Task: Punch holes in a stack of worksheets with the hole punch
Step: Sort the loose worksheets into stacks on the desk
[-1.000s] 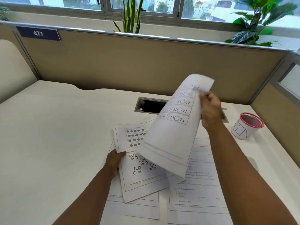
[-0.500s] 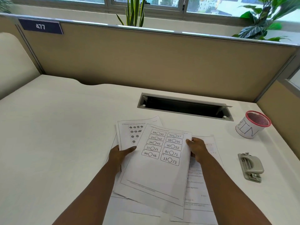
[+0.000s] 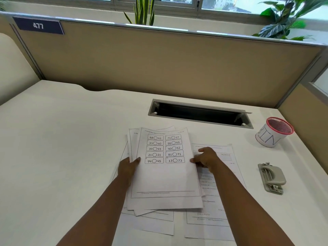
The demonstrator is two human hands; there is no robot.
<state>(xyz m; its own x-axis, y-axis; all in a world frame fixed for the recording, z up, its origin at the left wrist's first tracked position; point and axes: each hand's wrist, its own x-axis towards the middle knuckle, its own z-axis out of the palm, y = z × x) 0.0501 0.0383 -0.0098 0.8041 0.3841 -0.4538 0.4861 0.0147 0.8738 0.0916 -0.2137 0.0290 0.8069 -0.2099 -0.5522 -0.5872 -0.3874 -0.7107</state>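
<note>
We cannot read the small print on the worksheets, only the number pairs on the top sheet [image 3: 166, 167], and the sheets below it show only their edges. The lower edge of the view cuts off both forearms and the nearest papers. Our left hand [image 3: 128, 166] pinches the left edge of the stack of worksheets [image 3: 150, 208], thumb on top and the other fingers hidden under the paper. Our right hand [image 3: 205, 158] presses against the right edge of the stack; we cannot tell if its fingers go under it. Another sheet [image 3: 221, 174] lies partly under the stack and the right arm. The hole punch [image 3: 271, 177] lies alone on the white desk [image 3: 62, 139], well apart to the right of the stack. Behind it stands a cup with a red rim [image 3: 274, 133], near a dark cable slot [image 3: 200, 113]. A beige partition [image 3: 168, 63] with a plate "477" [image 3: 38, 25] closes the desk, and plants [image 3: 285, 20] stand before the windows.
</note>
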